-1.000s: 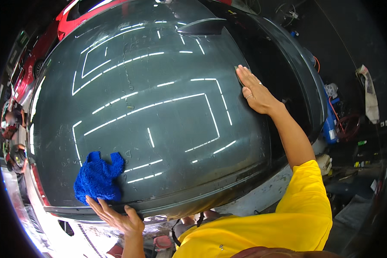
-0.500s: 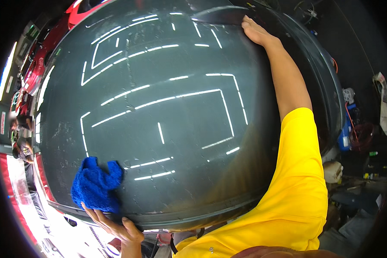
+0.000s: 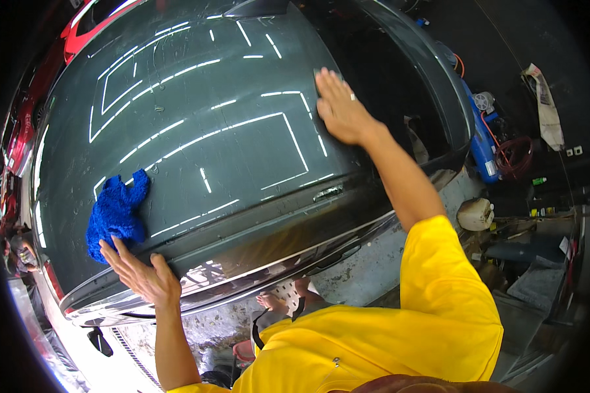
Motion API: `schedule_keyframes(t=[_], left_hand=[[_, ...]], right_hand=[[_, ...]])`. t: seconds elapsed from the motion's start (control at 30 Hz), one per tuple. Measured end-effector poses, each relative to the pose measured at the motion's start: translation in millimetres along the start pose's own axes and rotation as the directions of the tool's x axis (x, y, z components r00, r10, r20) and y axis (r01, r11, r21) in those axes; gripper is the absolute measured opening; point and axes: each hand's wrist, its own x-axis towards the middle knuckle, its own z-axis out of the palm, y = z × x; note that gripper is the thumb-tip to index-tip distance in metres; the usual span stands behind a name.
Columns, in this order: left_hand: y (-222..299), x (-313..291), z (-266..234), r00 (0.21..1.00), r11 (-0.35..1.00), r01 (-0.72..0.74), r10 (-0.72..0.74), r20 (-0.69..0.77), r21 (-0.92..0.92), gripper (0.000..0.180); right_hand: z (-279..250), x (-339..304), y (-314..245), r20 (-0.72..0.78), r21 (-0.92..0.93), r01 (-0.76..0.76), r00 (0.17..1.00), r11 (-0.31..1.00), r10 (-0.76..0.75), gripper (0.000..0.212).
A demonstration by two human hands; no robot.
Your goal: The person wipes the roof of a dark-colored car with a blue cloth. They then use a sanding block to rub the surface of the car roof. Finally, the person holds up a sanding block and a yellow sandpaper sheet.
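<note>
A dark grey-green car roof (image 3: 196,141) spreads out in front of me, glossy, with white light strips mirrored in it and a few small drops or streaks. Against its far right edge, beside the dark glass (image 3: 380,72), my right hand (image 3: 344,108) lies flat, fingers stretched out, with nothing held. A ring shows on one finger. My left hand (image 3: 141,272) rests on the near left roof edge with fingers spread. Its fingertips touch the lower end of a crumpled blue microfibre cloth (image 3: 115,216), which lies on the roof.
A dark fin antenna (image 3: 259,8) stands at the roof's far edge. Red cars (image 3: 23,124) are parked to the left, near a crouching person (image 3: 23,252). On the right floor are a blue air compressor (image 3: 482,154), a coiled hose (image 3: 514,157) and a pale jug (image 3: 475,215).
My right hand has come back from beside the fin antenna toward me along the roof edge. The view has shifted, and my left hand stays by the blue cloth.
</note>
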Motion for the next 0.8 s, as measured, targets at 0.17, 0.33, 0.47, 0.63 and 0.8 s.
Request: schedule_keyframes(t=[0.17,0.33,0.47,0.63,0.8], left_hand=[[12.4,0.6,-3.1,1.000,1.000,0.008,-0.008,0.010,-0.013,0.090],[-19.3,-25.3,-6.8,0.998,0.996,0.063,-0.064,-0.014,-0.070,0.095],[17.0,6.7,-26.4,0.999,0.982,0.040,-0.036,0.028,-0.182,0.094],[4.0,-21.5,-40.0,0.991,0.990,0.104,-0.095,0.098,-0.092,0.088],[0.7,-13.3,-40.7,0.989,0.986,0.114,-0.101,0.111,-0.121,0.088]], right_hand=[[-25.2,-149.3,-26.9,0.101,0.107,0.026,0.994,0.994,-0.037,0.066],[-21.5,-121.3,-45.0,0.147,-0.114,0.214,0.969,0.970,-0.197,0.068],[24.7,46.9,75.6,-0.109,-0.153,0.146,0.981,0.977,-0.163,0.061],[52.4,176.4,80.2,-0.014,-0.025,-0.081,0.997,0.996,0.080,0.060],[54.8,64.3,88.1,-0.088,-0.115,0.236,0.965,0.965,-0.247,0.061]])
